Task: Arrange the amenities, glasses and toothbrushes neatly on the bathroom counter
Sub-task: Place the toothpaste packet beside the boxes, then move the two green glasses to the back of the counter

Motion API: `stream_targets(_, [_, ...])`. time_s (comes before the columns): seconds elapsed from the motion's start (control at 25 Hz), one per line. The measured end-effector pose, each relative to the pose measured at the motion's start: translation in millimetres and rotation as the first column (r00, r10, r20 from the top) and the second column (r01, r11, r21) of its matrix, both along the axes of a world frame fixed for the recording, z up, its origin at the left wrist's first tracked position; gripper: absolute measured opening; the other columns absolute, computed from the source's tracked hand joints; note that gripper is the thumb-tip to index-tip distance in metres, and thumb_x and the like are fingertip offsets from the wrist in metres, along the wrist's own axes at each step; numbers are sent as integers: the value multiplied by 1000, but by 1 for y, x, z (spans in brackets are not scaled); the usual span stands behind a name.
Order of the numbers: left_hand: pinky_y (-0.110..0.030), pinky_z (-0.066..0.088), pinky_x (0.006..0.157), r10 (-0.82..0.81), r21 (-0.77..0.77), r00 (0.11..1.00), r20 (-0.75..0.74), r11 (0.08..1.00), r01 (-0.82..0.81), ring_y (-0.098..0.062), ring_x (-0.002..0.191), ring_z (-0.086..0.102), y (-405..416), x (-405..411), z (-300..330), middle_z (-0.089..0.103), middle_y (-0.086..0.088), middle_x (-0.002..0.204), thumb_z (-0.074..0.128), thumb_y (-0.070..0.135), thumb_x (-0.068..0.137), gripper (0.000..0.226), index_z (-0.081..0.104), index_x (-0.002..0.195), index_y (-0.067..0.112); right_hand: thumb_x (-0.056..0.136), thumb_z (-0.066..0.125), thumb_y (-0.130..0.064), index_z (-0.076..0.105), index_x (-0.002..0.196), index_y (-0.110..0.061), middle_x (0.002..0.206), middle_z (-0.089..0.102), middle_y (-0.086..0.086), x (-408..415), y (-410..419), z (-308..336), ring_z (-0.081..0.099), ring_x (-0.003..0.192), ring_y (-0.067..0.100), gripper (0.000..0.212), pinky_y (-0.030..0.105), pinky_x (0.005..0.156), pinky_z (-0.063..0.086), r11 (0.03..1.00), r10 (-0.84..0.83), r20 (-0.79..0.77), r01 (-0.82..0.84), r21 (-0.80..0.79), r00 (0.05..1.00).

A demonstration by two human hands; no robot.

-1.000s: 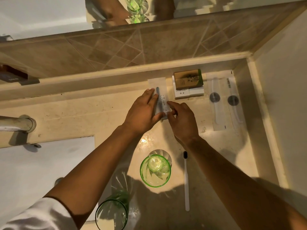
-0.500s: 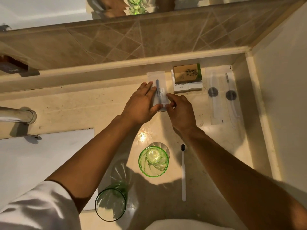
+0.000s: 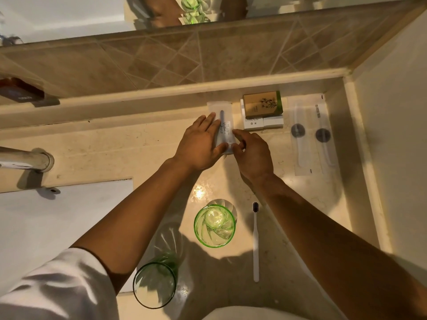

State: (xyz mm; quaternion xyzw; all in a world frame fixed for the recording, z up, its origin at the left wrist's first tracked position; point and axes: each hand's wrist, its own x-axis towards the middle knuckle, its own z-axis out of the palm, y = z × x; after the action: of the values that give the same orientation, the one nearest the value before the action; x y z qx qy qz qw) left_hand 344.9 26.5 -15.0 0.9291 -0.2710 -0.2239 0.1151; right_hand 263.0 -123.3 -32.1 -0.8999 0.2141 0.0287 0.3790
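Note:
A clear sachet with a dark item inside lies on the beige counter near the back ledge. My left hand presses flat on its left side with straight fingers. My right hand pinches its lower right edge. Right of it stands a brown and green box on white boxes. Two wrapped toothbrushes lie by the right wall. A bare white toothbrush lies near the front, beside a green glass. A second green glass stands at the sink's edge.
A white sink fills the left, with a faucet pipe above it. A tiled backsplash and a mirror rise behind the counter. A white wall closes the right side.
Both hands have stayed on the sachet and nudged it slightly. The camera has shifted a little, so the whole scene sits lower and closer.

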Motion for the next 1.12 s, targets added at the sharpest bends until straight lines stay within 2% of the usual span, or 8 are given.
stream_targets(0.16, [-46,22,126,0,3,999,32,1000,0,-32,156,19,-2,2,-1,19,-8,171,47,58,98,78,27,160,15,98,59,-30,57,137,-23,125,67,3,3,1,0,62,113,21,40,40,101,52,1000,1,0,-1,-19,1000])
stream_targets(0.28, [-46,22,127,4,-8,1000,13,1000,-4,-32,156,19,-2,2,1,19,-9,171,47,56,99,76,27,160,14,97,60,-33,55,137,-23,121,68,3,2,1,1,64,109,20,41,40,99,53,1000,-16,-4,16,-5,1000])
stream_targets(0.52, [-41,25,126,77,-149,996,-39,985,-82,-31,153,26,14,-21,34,30,-14,166,47,44,104,63,38,155,9,96,58,-31,60,129,-22,109,69,1,-24,4,17,63,98,16,34,26,91,48,992,-71,-15,72,100,997])
stream_targets(0.72, [-35,48,96,211,-260,974,-80,939,-225,-30,115,63,44,-69,75,69,-14,124,52,31,104,35,67,125,6,94,53,-12,71,111,-19,111,72,0,-84,3,40,64,102,13,26,15,90,42,980,39,55,-49,194,998])
stream_targets(0.84, [-30,47,83,396,-266,887,-239,852,-452,-23,99,67,63,-117,90,73,-2,102,54,30,102,26,73,109,13,93,50,-8,70,116,-16,112,72,5,-122,4,49,66,101,16,32,23,91,49,967,132,35,-136,216,991])
stream_targets(0.96, [-36,52,88,520,-223,766,-377,752,-620,-25,102,67,74,-159,89,74,-6,109,53,35,102,29,72,109,14,89,50,2,63,128,-7,122,68,14,-151,8,52,66,109,22,42,11,90,44,939,236,46,-240,246,971])
stream_targets(1.04, [-50,58,95,582,-243,600,-549,575,-781,-31,107,68,72,-184,90,73,-10,112,53,32,102,27,71,110,13,89,63,-2,52,140,-14,133,60,10,-165,12,57,60,116,19,53,16,95,46,883,292,-8,-266,386,956])
stream_targets(1.12, [-51,62,90,587,-252,440,-680,377,-892,-26,102,68,66,-203,92,69,-6,109,52,27,103,18,68,107,20,85,73,-8,44,146,-22,137,55,1,-172,18,59,55,119,14,70,28,99,50,838,351,-49,-291,461,935])
